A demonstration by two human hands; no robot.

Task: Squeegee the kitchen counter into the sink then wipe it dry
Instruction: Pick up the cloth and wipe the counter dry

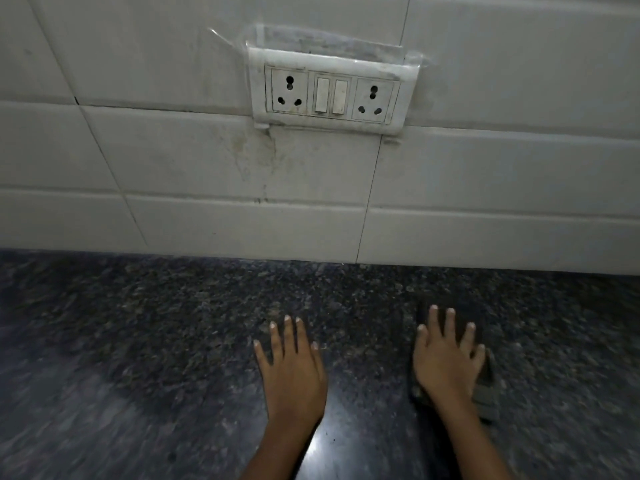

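My right hand (pixel 446 362) presses flat, fingers spread, on a dark cloth (pixel 485 393) that pokes out at its right edge on the granite counter (pixel 138 341). My left hand (pixel 294 365) rests open just left. Far behind, a switchboard (pixel 332 95) with 2 sockets sits on the tiled wall (pixel 173 168).

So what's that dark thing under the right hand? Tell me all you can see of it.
It looks like a dark grey cloth, soft and crumpled, lying flat on the speckled granite counter. The right hand presses on it with fingers spread and straight, covering most of it. A bunched, slightly lighter edge sticks out beside the wrist, and a dark part shows past the fingertips. The picture is blurred, so its weave and wetness cannot be told.
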